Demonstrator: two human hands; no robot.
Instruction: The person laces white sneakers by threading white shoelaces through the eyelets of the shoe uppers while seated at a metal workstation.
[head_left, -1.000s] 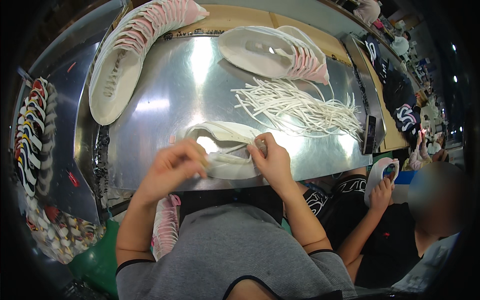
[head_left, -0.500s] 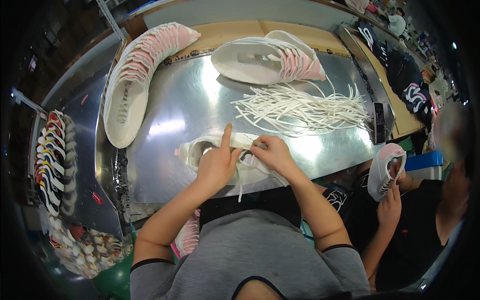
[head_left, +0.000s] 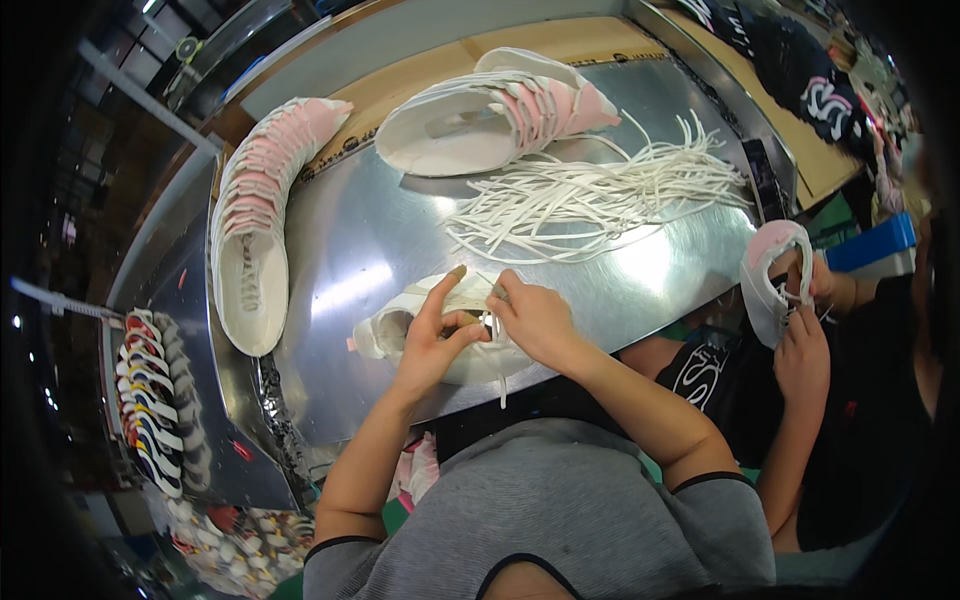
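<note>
By the near edge of the metal table (head_left: pixel 345 240), a white shoe upper (head_left: pixel 478 366) lies roughly nine to three o'clock, toe toward three. The left hand (head_left: pixel 430 345) extends its forefinger; the right hand (head_left: pixel 538 318) bunches its fingertips; whether either pinches anything, I can't tell. Loose white laces (head_left: pixel 610 200) lie toward one.

On table (head_left: pixel 335 395): shoe upper (head_left: pixel 470 370), near edge | lace pile (head_left: pixel 600 205), behind-right | nested uppers (head_left: pixel 262 185), left | rear stack (head_left: pixel 540 112), behind pile

Remotely, I look steeply down through one head-worn fisheye, over the grey shirt (head_left: pixel 560 490), onto the nearby metal table (head_left: pixel 335 235).
</note>
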